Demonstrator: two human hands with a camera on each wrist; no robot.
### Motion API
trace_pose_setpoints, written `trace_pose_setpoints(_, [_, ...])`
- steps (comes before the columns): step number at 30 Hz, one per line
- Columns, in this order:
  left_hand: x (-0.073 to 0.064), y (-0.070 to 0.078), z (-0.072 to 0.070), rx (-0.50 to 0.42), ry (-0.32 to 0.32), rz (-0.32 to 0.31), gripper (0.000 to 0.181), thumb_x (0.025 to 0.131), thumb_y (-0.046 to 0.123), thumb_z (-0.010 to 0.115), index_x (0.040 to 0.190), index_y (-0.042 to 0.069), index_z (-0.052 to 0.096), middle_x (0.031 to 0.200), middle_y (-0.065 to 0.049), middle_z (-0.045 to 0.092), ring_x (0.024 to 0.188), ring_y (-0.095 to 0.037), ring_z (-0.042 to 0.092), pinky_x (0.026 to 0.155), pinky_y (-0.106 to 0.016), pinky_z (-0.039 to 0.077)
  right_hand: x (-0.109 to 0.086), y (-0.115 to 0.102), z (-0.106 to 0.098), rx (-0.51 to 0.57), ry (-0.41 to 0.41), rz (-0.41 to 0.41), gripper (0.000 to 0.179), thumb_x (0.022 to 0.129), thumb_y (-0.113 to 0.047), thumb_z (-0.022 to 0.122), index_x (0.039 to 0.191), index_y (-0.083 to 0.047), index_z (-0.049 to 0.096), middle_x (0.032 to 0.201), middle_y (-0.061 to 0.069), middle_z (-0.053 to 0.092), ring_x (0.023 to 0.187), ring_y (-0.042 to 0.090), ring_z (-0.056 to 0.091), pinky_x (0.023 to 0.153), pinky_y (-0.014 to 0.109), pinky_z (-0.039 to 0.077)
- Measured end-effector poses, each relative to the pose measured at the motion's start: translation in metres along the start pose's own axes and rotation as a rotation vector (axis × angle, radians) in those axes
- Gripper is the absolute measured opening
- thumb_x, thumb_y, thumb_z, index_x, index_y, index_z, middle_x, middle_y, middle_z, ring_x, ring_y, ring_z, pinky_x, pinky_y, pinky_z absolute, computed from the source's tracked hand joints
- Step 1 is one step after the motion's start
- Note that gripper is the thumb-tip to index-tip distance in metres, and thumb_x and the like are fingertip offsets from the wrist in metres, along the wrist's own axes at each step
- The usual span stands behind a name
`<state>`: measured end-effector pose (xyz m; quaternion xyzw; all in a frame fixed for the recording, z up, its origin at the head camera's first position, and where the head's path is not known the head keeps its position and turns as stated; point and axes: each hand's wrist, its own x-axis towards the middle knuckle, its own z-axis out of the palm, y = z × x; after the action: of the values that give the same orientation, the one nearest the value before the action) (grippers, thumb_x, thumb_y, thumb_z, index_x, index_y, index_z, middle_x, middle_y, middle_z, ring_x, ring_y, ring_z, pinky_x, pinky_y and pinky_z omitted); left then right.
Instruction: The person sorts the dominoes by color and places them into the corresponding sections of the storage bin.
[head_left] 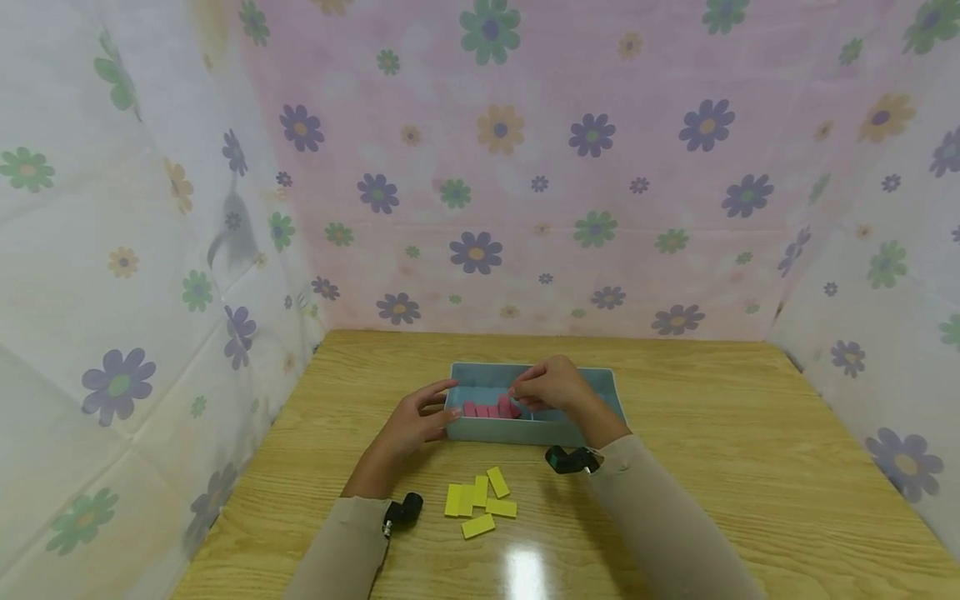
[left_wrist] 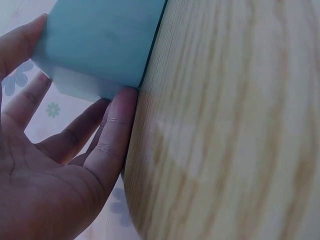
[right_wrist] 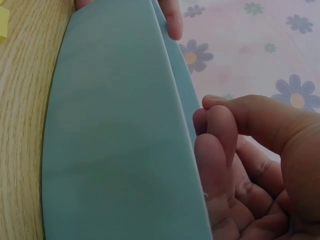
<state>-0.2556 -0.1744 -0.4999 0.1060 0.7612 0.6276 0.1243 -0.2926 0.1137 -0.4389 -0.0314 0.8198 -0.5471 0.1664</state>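
A light blue tray point(head_left: 495, 430) stands on the table, with a row of small pink blocks point(head_left: 480, 411) inside along its front wall. My left hand point(head_left: 412, 423) grips the tray's left end, thumb over the front rim. In the left wrist view, other fingers point(left_wrist: 112, 130) touch the end wall low by the tabletop. My right hand point(head_left: 553, 387) reaches down into the tray from the right. Its bent fingertips pinch at a pink block point(head_left: 505, 406) at the row's right end. The tray wall hides the block in the right wrist view, where thumb and fingertips point(right_wrist: 222, 125) are close together.
Several flat yellow blocks point(head_left: 477, 526) lie loosely grouped on the wooden table point(head_left: 712, 467) in front of the tray. Dark wrist cameras point(head_left: 567, 460) sit on both wrists. Flowered cloth point(head_left: 525, 192) walls the table at the back and sides.
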Motion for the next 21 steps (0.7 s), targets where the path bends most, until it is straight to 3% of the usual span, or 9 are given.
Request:
trace_pose_setpoints(14, [0.0013, -0.0006, 0.0005, -0.007, 0.006, -0.018, 0.061, 0.1, 0.03, 0.073, 0.156, 0.027, 0.049, 0.159, -0.018, 0.045, 0.141, -0.041, 0.05, 0.1, -0.05, 0.058, -0.0006, 0.0028, -0.0021, 0.017, 0.01, -0.007, 0.015, 0.091, -0.018, 0.081, 0.1, -0.006, 0.082, 0.098, 0.009, 0.078, 0.095, 0.032, 0.075, 0.077, 0.037, 0.065])
trace_pose_setpoints(21, [0.0006, 0.0001, 0.0003, -0.006, 0.011, -0.022, 0.062, 0.099, 0.031, 0.073, 0.156, 0.027, 0.049, 0.159, -0.017, 0.045, 0.141, -0.04, 0.05, 0.1, -0.051, 0.057, -0.0088, 0.0013, -0.0034, 0.048, 0.0, -0.053, 0.02, 0.093, -0.02, 0.079, 0.106, -0.005, 0.08, 0.102, 0.011, 0.078, 0.098, 0.034, 0.075, 0.08, 0.039, 0.064])
